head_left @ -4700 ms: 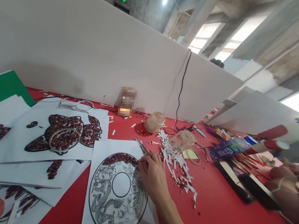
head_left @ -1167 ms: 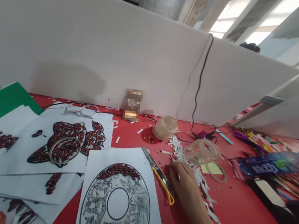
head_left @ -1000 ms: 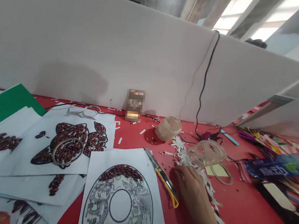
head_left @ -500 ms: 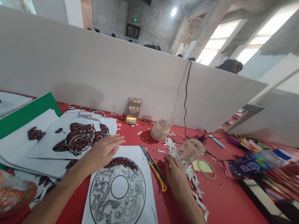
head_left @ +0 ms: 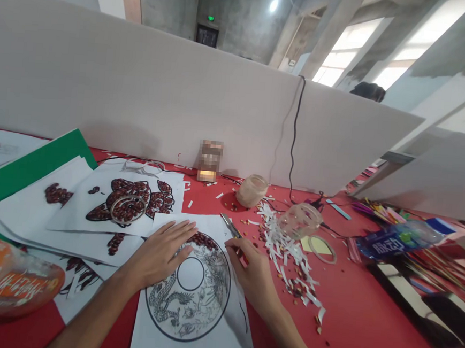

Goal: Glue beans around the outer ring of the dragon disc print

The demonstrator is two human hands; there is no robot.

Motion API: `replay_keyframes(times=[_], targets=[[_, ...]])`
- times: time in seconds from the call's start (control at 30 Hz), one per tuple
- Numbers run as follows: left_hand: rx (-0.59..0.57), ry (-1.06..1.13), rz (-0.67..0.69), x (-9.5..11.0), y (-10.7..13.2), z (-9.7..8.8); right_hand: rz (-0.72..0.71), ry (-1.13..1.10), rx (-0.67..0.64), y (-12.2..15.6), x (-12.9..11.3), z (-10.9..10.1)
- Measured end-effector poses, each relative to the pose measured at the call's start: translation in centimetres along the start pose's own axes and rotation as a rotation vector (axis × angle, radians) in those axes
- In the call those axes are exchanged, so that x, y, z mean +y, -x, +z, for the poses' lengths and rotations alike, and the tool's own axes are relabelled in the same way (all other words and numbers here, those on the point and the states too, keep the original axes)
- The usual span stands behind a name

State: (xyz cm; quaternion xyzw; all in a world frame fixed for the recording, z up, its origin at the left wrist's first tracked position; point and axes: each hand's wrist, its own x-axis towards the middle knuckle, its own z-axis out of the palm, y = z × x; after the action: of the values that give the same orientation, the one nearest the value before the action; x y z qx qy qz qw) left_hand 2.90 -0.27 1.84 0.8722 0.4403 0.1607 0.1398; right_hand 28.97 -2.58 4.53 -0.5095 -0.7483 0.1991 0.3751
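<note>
1. Head view. Left hand (head_left: 161,255): fingers extended, lying over the printed sheet (head_left: 149,341), grasping nothing.
2. Right hand (head_left: 252,269): fingers curled at the sheet's right edge; whether gripping anything, cannot tell.
3. Dark red beans (head_left: 206,240): on the sheet, between both hands' fingers.
4. Knife (head_left: 230,226): partly hidden by the right fingers.
5. Frosted jar (head_left: 252,190): on the worktop (head_left: 350,317), beyond the right fingers.

Left hand (head_left: 160,258): back upward, fingers (head_left: 175,230) extended forward and to the right, thumb (head_left: 186,252) spread away from them. Bare left forearm (head_left: 95,308) enters from the lower left. Right hand (head_left: 253,272): back upward, fingers bent, fingertips directed inward. Bare right forearm (head_left: 292,337) enters from the lower right. Hands are apart.
</note>
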Motion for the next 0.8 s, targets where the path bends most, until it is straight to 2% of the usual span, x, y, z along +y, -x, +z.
replay_keyframes(times=[0.17, 0.3, 0.47, 0.63, 0.8], targets=[[0.006, 0.041, -0.019, 0.0, 0.0, 0.2, 0.096, -0.046, -0.028, -0.1, -0.3, 1.3], [0.030, 0.063, -0.028, 0.2, -0.1, 0.2, 0.109, 0.041, 0.039, -0.1, -0.1, 2.1], [0.044, 0.085, -0.037, 0.3, -0.2, 0.0, 0.036, 0.177, 0.059, 0.3, 0.2, 3.0], [0.057, 0.104, -0.034, 0.4, -0.1, -0.1, 0.007, 0.214, 0.077, 0.5, 0.4, 2.6], [0.060, 0.118, -0.031, 0.4, -0.2, -0.2, -0.129, 0.246, 0.012, 0.2, 0.4, 2.3]])
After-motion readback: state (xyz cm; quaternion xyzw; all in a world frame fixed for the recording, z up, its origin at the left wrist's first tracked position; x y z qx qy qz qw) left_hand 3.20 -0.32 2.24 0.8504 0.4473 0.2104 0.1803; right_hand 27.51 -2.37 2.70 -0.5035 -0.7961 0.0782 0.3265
